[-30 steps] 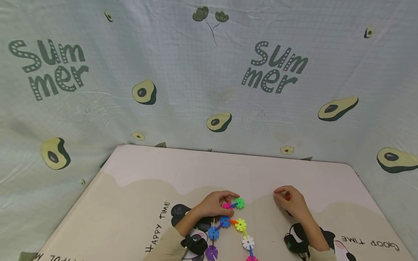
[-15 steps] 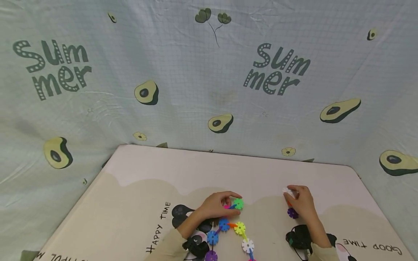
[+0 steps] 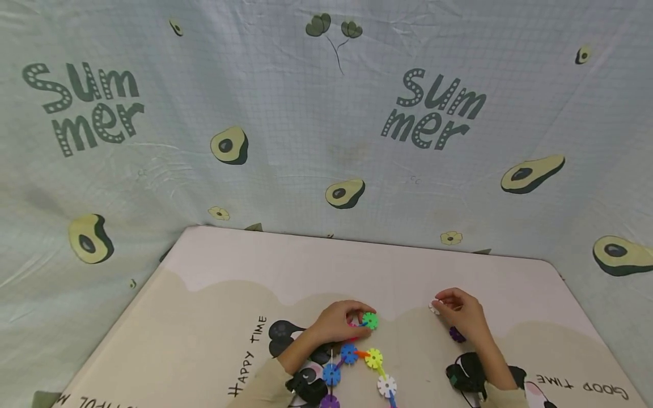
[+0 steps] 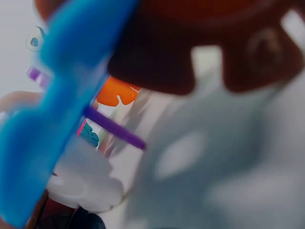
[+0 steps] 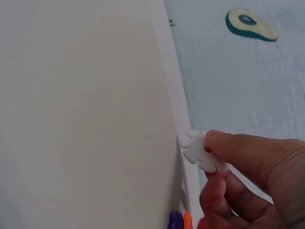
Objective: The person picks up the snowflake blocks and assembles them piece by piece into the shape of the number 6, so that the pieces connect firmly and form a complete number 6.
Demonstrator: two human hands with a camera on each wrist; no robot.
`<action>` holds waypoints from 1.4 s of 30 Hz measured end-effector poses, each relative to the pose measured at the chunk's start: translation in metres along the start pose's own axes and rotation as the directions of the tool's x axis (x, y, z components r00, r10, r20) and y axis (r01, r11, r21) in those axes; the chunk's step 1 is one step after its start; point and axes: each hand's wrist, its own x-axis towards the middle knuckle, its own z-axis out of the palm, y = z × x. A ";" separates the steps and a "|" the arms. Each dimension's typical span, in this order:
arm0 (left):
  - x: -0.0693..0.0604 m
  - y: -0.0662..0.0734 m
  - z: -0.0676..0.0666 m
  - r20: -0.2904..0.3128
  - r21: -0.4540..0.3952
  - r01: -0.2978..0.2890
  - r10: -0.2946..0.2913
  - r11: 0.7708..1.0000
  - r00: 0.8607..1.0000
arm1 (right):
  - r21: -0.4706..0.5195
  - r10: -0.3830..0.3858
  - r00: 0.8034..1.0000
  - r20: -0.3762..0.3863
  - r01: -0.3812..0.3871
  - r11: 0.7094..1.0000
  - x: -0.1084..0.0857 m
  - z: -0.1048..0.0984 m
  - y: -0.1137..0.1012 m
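In the head view my left hand (image 3: 336,323) pinches a green notched disc (image 3: 369,321) between finger and thumb. A blue connector and a pink disc, partly covered by the fingers, sit beside it. My right hand (image 3: 463,315) pinches a white notched disc (image 5: 198,150) between thumb and fingers. A purple disc (image 3: 456,335) shows below that hand; in the right wrist view, purple and orange bits (image 5: 188,220) appear at the bottom edge. Whether the hand also holds these I cannot tell. Near the left hand lies a chain with a blue disc (image 3: 349,353) and a yellow disc (image 3: 374,358).
The chain continues toward me through a white disc (image 3: 386,386) and a purple disc (image 3: 330,401). A printed cloth covers the table (image 3: 306,266). A printed curtain (image 3: 285,113) stands behind it. Blurred blue plastic (image 4: 71,81) crosses the left wrist view.
The white disc has come into sight in my right hand, which shifted right, then slightly left. The purple disc has also appeared below it. My left hand stays nearly in place.
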 end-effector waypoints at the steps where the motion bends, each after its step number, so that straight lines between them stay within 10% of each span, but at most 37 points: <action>1: 0.000 0.000 0.000 -0.001 -0.005 0.000 0.000 1.000 1.000 | 0.012 -0.009 1.000 0.010 0.009 1.000 0.000 0.002 -0.002; 8: 0.001 -0.001 0.000 -0.019 -0.010 0.015 -0.015 1.000 1.000 | 0.124 -0.079 0.986 0.144 0.062 0.990 -0.003 0.019 -0.015; 18: 0.002 -0.002 0.002 -0.015 -0.003 0.020 -0.020 1.000 1.000 | 0.207 -0.168 0.911 0.378 0.094 0.974 -0.005 0.037 -0.030; 26: 0.001 -0.002 0.002 -0.022 -0.002 0.002 -0.002 1.000 1.000 | 0.240 -0.237 0.882 0.407 0.147 0.960 -0.008 0.047 -0.039; 42: 0.003 -0.004 0.003 -0.031 -0.123 0.033 -0.037 0.992 0.999 | 0.341 -0.258 0.896 0.362 0.130 0.931 -0.012 0.063 -0.043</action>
